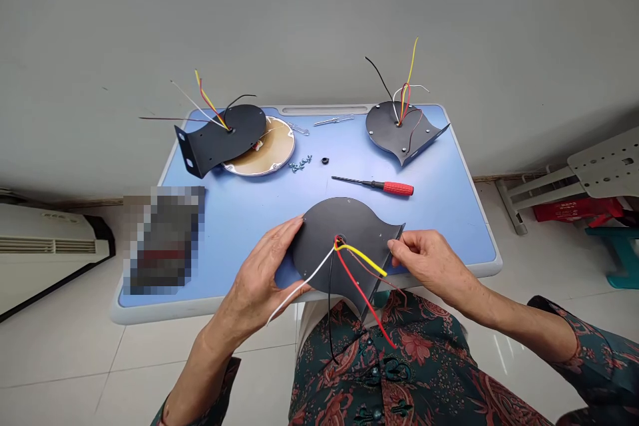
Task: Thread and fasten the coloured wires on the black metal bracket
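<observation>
Held wired plate (319, 229): located at the near edge of the bench (237, 229), its flanged end extending past that edge toward the person. The bench has a blue top with a pale rim and carries all other parts. At the rear left, a second black plate (214, 140) partly overlaps a round dish (280, 146) with a tan interior; its flange, with oblong holes, points left. At the rear right, a third black plate (384, 130) shows silver screw heads around its rim, its flange on the right. A pixelated object (167, 243) at the left side of the bench cannot be identified. Left hand (259, 273): fingers spread moderately, gripping the rounded side of the held plate, thumb low at the near side. Right hand (426, 256): fingers closed in a pinch on the flange. Red-handled screwdriver (397, 188): lies just beyond the held plate, tip pointing left. Clear-handled driver (342, 120): lies at the rear centre; a similar clear tool (298, 128) lies beside the dish. Wires (367, 259): white, black, red, yellow and brown, emerging from the central hole of the held plate. Loose screws (300, 164): small pile near the dish. Black grommet (325, 161): just right of the screws.
</observation>
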Demonstrator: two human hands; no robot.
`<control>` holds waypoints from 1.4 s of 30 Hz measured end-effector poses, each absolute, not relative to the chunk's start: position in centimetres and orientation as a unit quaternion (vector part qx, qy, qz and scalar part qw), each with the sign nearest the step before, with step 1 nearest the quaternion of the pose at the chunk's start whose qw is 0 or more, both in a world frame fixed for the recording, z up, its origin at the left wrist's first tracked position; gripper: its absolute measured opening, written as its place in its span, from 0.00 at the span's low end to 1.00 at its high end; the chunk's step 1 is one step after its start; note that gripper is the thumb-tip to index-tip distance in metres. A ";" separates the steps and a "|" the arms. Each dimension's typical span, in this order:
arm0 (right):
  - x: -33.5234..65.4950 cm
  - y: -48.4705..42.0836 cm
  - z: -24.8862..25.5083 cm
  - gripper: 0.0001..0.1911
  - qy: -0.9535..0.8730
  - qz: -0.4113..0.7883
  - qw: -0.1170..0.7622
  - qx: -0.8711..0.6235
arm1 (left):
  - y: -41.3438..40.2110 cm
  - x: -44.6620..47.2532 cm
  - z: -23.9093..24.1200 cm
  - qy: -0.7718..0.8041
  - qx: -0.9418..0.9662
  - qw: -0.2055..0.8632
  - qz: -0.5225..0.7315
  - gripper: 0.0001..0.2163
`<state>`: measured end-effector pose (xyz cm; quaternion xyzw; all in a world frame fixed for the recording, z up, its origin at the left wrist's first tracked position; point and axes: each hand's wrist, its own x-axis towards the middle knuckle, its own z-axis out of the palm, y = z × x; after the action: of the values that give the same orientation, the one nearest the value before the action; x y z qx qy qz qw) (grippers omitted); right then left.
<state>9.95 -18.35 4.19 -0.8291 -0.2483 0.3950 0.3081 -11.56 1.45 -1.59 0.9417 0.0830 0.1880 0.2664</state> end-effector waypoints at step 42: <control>11.0 -17.5 4.6 0.20 -0.255 0.392 0.288 -0.835 | -7.8 -9.8 -2.9 0.310 0.880 0.171 0.316 0.45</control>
<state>11.02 -17.52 4.59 -0.8355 -0.2546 0.3924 0.2883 -9.79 -7.81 -2.93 0.8803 0.3097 0.3162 0.1708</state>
